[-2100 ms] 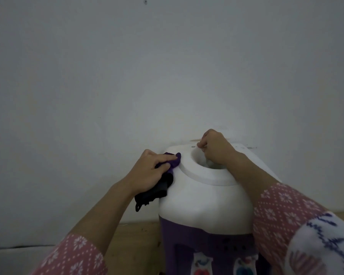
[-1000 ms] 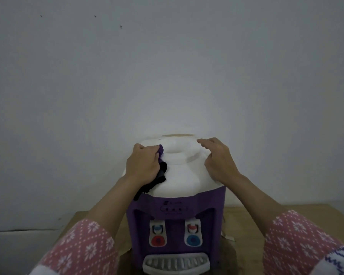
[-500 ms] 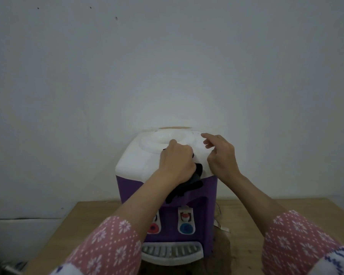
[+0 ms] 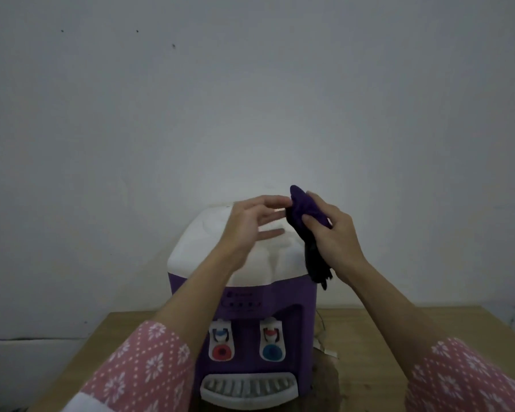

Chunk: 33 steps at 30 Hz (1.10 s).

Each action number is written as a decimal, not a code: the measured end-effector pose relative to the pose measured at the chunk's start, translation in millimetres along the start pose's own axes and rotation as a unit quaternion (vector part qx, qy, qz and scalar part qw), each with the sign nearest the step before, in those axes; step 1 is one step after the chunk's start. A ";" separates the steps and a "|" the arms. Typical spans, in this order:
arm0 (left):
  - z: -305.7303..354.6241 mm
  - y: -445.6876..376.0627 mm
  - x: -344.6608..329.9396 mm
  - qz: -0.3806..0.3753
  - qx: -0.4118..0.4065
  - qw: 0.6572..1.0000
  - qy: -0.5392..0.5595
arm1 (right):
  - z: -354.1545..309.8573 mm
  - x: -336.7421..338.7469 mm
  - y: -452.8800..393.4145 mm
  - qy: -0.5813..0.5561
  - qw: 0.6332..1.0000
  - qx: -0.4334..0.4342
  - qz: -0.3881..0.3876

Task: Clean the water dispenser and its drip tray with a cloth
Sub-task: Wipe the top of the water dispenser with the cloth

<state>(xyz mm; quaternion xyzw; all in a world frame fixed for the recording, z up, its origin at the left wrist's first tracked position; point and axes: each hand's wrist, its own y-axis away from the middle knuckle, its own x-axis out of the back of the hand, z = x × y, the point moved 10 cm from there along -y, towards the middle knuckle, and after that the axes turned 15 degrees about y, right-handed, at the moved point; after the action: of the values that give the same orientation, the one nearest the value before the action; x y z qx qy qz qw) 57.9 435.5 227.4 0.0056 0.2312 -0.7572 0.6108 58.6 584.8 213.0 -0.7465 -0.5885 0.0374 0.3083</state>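
The right hand (image 4: 335, 233) is closed around the dark purple cloth (image 4: 305, 221), thumb pinching its upper fold, with the loose end hanging below the wrist. The left hand (image 4: 250, 224) is spread, holding nothing, its fingertips just touching the cloth's top edge. Both hands hover above the water dispenser (image 4: 244, 292), whose white top sits directly beneath the left palm. The cloth is clear of any surface. Judged step: regripping or refolding the cloth between wiping passes. The drip tray (image 4: 249, 388), well below both hands at the dispenser's foot, appears not yet addressed. The next move calls for a settled grip, then bringing the cloth down onto the body or tray.
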 end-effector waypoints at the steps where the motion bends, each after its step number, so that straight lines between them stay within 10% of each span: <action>1: 9.3 -0.1 17.3 0.029 -0.023 0.999 -0.020 | -3.6 0.3 -0.9 0.042 0.999 0.018 0.011; 6: 24.2 7.1 100.2 0.152 -0.102 0.976 -0.121 | -35.0 -40.5 3.1 0.226 0.964 0.140 -0.011; 17: -22.5 -11.7 98.8 0.013 -0.036 0.972 -0.230 | -56.3 -137.0 14.1 0.550 0.772 0.295 -0.120; 28: -24.9 -18.1 101.9 0.020 -0.023 0.975 -0.220 | -56.8 -98.4 2.3 0.500 0.829 0.243 -0.057; 33: -26.3 -19.6 102.4 0.006 -0.035 0.966 -0.257 | -49.1 -130.8 12.8 0.524 0.799 0.279 -0.100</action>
<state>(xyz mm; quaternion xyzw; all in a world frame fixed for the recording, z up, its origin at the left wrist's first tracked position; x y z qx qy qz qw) 6.5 353.3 180.8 -0.2093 0.0926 -0.7210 0.6540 50.3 445.0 206.0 -0.4713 -0.3725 -0.2278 0.7664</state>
